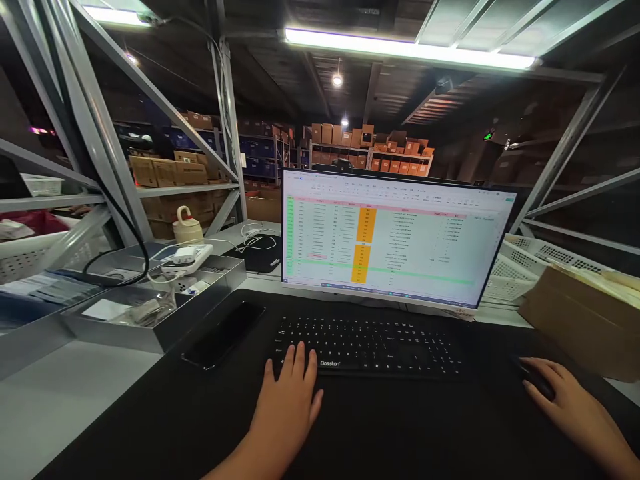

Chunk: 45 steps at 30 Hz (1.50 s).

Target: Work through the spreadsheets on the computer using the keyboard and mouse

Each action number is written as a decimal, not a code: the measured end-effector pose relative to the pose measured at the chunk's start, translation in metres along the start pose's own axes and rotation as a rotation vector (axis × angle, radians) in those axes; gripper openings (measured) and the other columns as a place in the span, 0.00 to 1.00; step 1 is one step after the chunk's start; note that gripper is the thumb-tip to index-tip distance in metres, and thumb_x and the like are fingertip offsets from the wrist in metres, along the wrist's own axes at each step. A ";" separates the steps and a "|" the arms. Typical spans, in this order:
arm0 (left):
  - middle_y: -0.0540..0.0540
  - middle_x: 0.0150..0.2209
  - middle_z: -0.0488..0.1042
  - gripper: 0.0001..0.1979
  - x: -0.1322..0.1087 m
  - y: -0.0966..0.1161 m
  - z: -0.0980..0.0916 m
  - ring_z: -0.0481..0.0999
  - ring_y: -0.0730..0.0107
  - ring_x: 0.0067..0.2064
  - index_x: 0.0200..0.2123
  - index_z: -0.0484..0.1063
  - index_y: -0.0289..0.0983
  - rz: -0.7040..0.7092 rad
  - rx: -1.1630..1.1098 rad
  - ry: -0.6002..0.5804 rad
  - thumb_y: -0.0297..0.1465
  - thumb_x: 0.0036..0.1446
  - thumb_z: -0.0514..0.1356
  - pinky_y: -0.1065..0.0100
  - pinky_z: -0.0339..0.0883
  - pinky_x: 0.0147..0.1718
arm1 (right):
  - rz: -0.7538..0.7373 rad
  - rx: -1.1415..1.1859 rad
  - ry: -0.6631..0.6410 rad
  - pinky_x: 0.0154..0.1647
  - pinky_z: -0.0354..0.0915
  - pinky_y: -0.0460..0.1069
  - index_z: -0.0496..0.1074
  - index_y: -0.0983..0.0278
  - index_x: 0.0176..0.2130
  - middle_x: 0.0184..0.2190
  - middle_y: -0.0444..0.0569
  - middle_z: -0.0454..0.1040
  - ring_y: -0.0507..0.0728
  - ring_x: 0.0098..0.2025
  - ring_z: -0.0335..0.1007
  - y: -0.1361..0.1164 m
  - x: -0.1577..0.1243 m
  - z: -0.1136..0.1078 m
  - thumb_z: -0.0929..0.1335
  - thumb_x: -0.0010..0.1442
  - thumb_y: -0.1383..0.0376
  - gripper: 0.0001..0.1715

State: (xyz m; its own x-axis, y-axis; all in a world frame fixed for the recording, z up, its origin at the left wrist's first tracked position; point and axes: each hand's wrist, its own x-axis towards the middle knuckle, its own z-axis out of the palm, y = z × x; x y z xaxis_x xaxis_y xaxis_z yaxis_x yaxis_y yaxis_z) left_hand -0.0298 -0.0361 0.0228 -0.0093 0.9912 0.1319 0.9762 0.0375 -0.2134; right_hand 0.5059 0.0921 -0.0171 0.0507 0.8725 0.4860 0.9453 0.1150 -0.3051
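My left hand (pixel 289 390) rests with its fingers spread at the lower left edge of the black keyboard (pixel 370 343), fingertips on or just over the keys. On the black desk mat (pixel 390 427), my right hand (pixel 565 400) is wrapped over a dark computer mouse (pixel 539 380), which it partly hides. Behind the keyboard stands a monitor (pixel 400 240) showing a spreadsheet with an orange column and a green row. A black phone (pixel 224 335) lies flat on the mat, left of the keyboard.
Grey trays (pixel 160 327) with papers, a bag and a white power strip (pixel 190 257) stand at the left. Behind them is a cream bottle (pixel 187 227). At the right are a cardboard box (pixel 580 323) and white baskets (pixel 515 270). Metal rack posts frame the desk.
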 end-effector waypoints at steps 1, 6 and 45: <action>0.32 0.70 0.54 0.29 0.000 0.000 0.001 0.57 0.44 0.70 0.68 0.55 0.37 -0.003 -0.002 0.006 0.32 0.64 0.48 0.35 0.59 0.62 | 0.005 0.002 -0.005 0.48 0.73 0.62 0.75 0.57 0.48 0.49 0.55 0.76 0.66 0.47 0.77 -0.001 0.000 -0.001 0.63 0.50 0.44 0.33; 0.34 0.69 0.56 0.29 0.001 -0.002 0.012 0.57 0.45 0.70 0.67 0.56 0.38 -0.010 -0.060 0.048 0.35 0.64 0.48 0.36 0.59 0.62 | 0.018 0.005 -0.027 0.52 0.71 0.62 0.73 0.55 0.47 0.49 0.55 0.75 0.67 0.50 0.75 -0.005 -0.001 -0.002 0.62 0.50 0.43 0.32; 0.32 0.69 0.55 0.29 0.002 -0.001 0.001 0.57 0.44 0.70 0.68 0.54 0.36 0.007 0.001 -0.004 0.35 0.65 0.47 0.36 0.60 0.62 | -0.017 -0.074 -0.155 0.42 0.73 0.54 0.69 0.52 0.56 0.59 0.48 0.70 0.60 0.48 0.76 0.000 -0.006 -0.006 0.64 0.57 0.43 0.32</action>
State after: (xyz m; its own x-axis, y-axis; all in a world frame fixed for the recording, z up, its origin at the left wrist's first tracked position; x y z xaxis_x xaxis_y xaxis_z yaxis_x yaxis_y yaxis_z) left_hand -0.0312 -0.0344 0.0227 -0.0032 0.9919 0.1267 0.9761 0.0306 -0.2152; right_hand 0.5075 0.0835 -0.0148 -0.0099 0.9341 0.3568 0.9671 0.0997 -0.2342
